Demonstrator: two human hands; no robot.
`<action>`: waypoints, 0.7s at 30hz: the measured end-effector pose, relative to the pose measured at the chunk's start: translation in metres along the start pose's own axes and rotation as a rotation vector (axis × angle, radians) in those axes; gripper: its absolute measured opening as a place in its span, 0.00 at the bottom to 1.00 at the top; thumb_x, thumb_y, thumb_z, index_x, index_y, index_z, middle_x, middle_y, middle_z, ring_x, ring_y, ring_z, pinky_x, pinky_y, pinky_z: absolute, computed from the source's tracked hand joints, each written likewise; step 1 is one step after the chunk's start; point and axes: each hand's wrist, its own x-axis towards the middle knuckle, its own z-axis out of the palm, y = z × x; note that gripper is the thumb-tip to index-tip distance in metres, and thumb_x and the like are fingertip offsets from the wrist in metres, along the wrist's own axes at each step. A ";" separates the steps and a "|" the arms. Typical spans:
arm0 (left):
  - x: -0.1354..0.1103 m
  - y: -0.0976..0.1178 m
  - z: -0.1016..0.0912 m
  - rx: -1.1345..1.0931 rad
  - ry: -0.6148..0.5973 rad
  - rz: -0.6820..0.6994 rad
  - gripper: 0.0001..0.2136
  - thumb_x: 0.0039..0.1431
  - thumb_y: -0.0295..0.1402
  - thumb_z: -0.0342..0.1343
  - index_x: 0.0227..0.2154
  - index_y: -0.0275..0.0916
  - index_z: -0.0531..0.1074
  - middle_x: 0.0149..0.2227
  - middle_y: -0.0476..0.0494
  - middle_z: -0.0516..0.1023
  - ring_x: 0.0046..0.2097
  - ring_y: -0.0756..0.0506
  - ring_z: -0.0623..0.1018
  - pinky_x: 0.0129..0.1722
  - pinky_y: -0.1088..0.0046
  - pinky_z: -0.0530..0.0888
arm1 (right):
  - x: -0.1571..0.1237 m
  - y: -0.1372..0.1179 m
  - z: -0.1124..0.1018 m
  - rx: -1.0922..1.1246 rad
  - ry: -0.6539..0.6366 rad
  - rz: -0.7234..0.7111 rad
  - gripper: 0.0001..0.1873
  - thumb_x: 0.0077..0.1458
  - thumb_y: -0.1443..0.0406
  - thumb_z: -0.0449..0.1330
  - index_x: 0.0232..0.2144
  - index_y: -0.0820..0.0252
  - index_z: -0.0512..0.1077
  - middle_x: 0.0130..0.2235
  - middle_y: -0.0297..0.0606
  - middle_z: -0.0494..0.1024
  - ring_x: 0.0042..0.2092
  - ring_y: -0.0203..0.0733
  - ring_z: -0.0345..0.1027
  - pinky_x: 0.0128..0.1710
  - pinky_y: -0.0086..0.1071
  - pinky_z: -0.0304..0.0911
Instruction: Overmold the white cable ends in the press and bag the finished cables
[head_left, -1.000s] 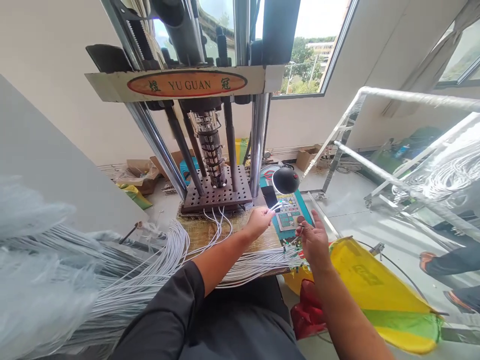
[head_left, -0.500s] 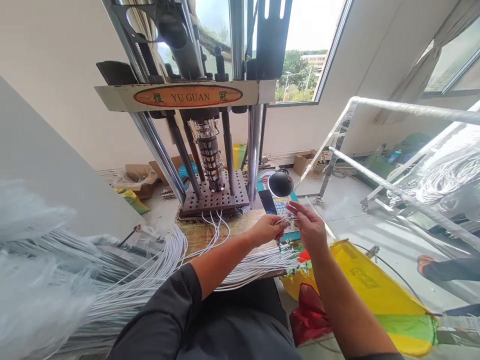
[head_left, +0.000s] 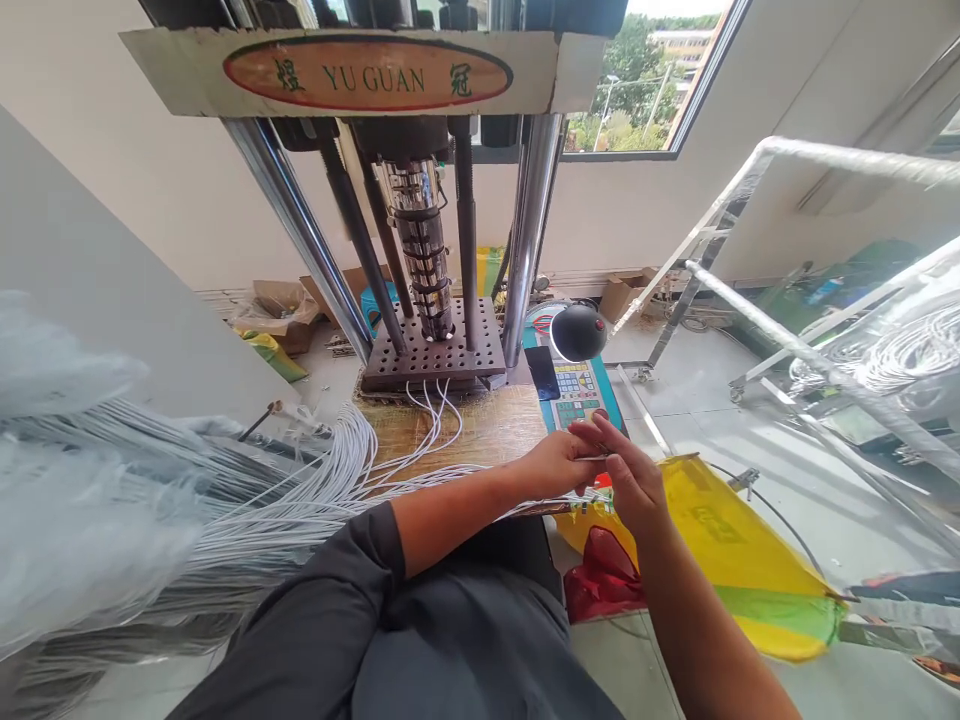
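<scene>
head | left grip (head_left: 556, 464): pinching thin white cable (head_left: 592, 458) | right grip (head_left: 637, 487): at its end | press (head_left: 367, 78): beyond both

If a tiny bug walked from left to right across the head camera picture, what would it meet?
Cloudy plastic → metal plate with holes → the person's left hand → right hand → yellow bag → coiled white cables.

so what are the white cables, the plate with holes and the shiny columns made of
White cables: probably soft plastic sheathing, smooth with a slight sheen; they bend in loose curves.
Plate with holes: likely metal, dull dark brown, neat round holes; coating unclear.
Shiny columns: apparently polished or chromed metal, given the bright mirror-like streaks.
</scene>
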 end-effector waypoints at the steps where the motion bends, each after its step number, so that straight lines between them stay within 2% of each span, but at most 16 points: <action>1: -0.003 0.001 0.002 0.000 0.016 -0.004 0.16 0.63 0.42 0.55 0.25 0.35 0.74 0.20 0.51 0.70 0.25 0.52 0.71 0.28 0.76 0.67 | -0.005 0.000 0.001 -0.010 -0.028 0.007 0.26 0.61 0.50 0.58 0.60 0.45 0.71 0.58 0.40 0.76 0.61 0.55 0.67 0.64 0.57 0.58; 4: -0.022 0.003 0.004 -0.013 0.050 -0.041 0.17 0.64 0.42 0.53 0.24 0.35 0.73 0.21 0.50 0.71 0.25 0.51 0.71 0.28 0.76 0.68 | -0.012 0.003 -0.003 -0.005 -0.076 0.029 0.36 0.58 0.39 0.53 0.63 0.46 0.67 0.65 0.40 0.68 0.67 0.60 0.58 0.65 0.58 0.57; 6: -0.045 0.004 0.001 -0.032 0.047 -0.045 0.18 0.65 0.43 0.53 0.23 0.36 0.71 0.22 0.49 0.72 0.26 0.52 0.71 0.30 0.76 0.68 | -0.005 0.014 -0.012 0.015 -0.063 0.058 0.39 0.57 0.35 0.47 0.62 0.43 0.67 0.66 0.38 0.66 0.66 0.62 0.59 0.61 0.59 0.61; 8: -0.074 0.006 -0.004 -0.056 0.063 -0.030 0.19 0.65 0.45 0.53 0.24 0.36 0.71 0.23 0.48 0.73 0.28 0.51 0.71 0.31 0.77 0.68 | 0.013 0.034 -0.015 -0.109 -0.057 0.093 0.32 0.59 0.39 0.47 0.59 0.39 0.70 0.63 0.38 0.70 0.62 0.61 0.65 0.57 0.59 0.66; 10: -0.106 0.008 -0.008 -0.115 0.089 -0.026 0.21 0.65 0.50 0.52 0.25 0.37 0.70 0.25 0.47 0.74 0.28 0.51 0.72 0.31 0.76 0.68 | 0.040 0.058 -0.004 -0.354 -0.157 0.089 0.24 0.60 0.46 0.55 0.55 0.38 0.73 0.58 0.40 0.75 0.56 0.59 0.71 0.55 0.58 0.68; 12: -0.135 0.008 -0.009 -0.235 0.109 -0.025 0.24 0.64 0.54 0.51 0.26 0.37 0.70 0.25 0.45 0.74 0.28 0.50 0.73 0.32 0.75 0.69 | 0.067 0.079 0.025 -0.546 -0.338 0.001 0.22 0.59 0.52 0.58 0.55 0.45 0.74 0.57 0.42 0.75 0.56 0.58 0.71 0.58 0.58 0.66; 15: -0.168 0.002 -0.010 -0.402 0.218 -0.003 0.24 0.62 0.56 0.53 0.29 0.37 0.72 0.27 0.42 0.77 0.31 0.47 0.77 0.35 0.72 0.71 | 0.100 0.103 0.089 -0.697 -0.561 -0.191 0.24 0.61 0.60 0.52 0.57 0.59 0.73 0.59 0.50 0.74 0.60 0.57 0.67 0.62 0.55 0.62; 18: -0.190 -0.008 -0.015 -0.532 0.373 -0.004 0.21 0.62 0.53 0.57 0.31 0.36 0.73 0.28 0.42 0.77 0.30 0.47 0.77 0.35 0.71 0.71 | 0.124 0.118 0.150 -0.874 -0.681 -0.281 0.27 0.60 0.69 0.47 0.60 0.64 0.69 0.62 0.52 0.71 0.61 0.52 0.67 0.62 0.48 0.62; 21: -0.205 -0.019 -0.027 -0.693 0.503 0.002 0.18 0.60 0.48 0.61 0.32 0.34 0.74 0.26 0.45 0.74 0.24 0.53 0.70 0.27 0.75 0.64 | 0.143 0.126 0.192 -1.036 -0.720 -0.297 0.26 0.60 0.70 0.49 0.60 0.65 0.69 0.59 0.52 0.73 0.59 0.51 0.68 0.60 0.44 0.63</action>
